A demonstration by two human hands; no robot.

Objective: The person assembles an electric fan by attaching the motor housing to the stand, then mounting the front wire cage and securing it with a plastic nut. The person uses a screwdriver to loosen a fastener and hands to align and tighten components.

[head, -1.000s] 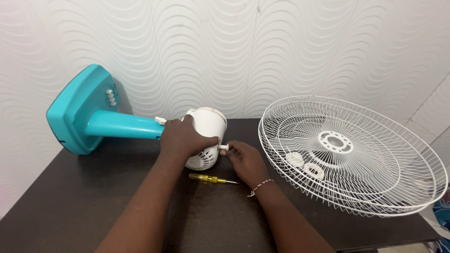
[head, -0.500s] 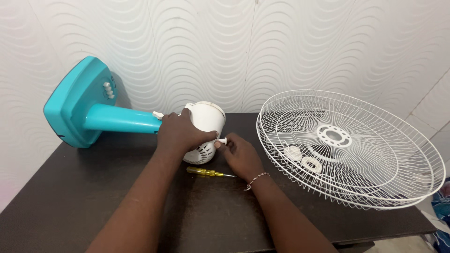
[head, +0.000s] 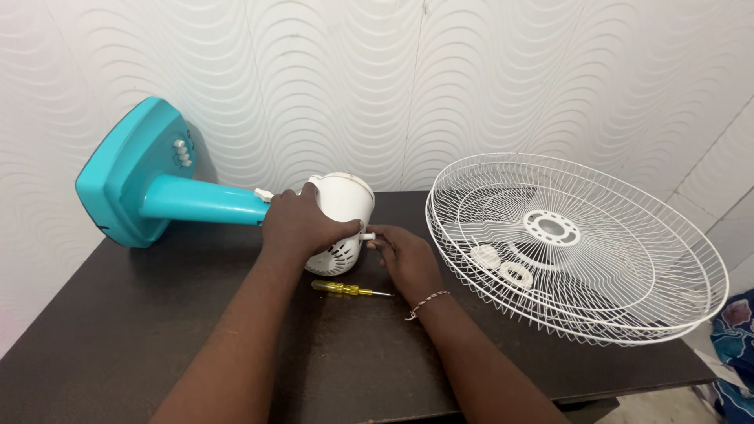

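A table fan lies on its side on a dark table [head: 118,345]. Its teal base and stem [head: 149,184] point left, and the white motor housing [head: 349,200] points right. My left hand [head: 302,224] wraps over the housing and holds it. My right hand [head: 404,255] pinches the white shaft end [head: 367,235] that sticks out of the housing. A yellow-handled screwdriver [head: 345,290] lies on the table just below both hands.
Two stacked white wire fan guards [head: 577,251] lie at the right, reaching past the table's right edge, with two white plastic ring nuts [head: 503,265] inside them. A white wavy-patterned wall stands close behind the table.
My right hand has closed in over the shaft tip, so less of it shows. The view has shifted slightly; the fan and guards stay in place.
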